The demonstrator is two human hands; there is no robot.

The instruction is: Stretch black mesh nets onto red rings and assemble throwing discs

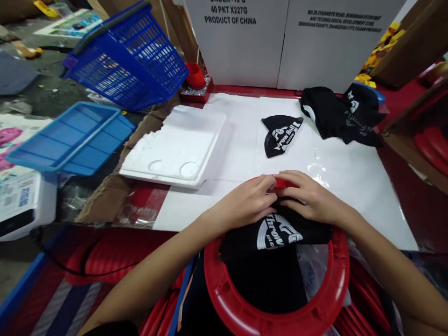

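Note:
A red plastic ring (227,287) leans upright against the near edge of the table, its lower part over my lap. Black printed cloth (241,240) with white "Throw" lettering hangs across the ring's upper opening. My left hand (254,200) is closed, thumb and fingers pinching the cloth's upper edge at the top of the ring. Close beside it, my right hand (308,196) has its fingers curled over the ring's top and the same cloth. The fingertips and the exact grip are partly hidden. Beyond the hands lies a folded black "Throw Ball" cloth piece (282,135).
More black cloth pieces (336,114) lie at the back right. A white foam block (175,144) rests on the left of the table. Behind are a small red cup (195,76) and a large white carton (241,51). Blue baskets (129,60) and coiled red rings (115,254) stand nearby.

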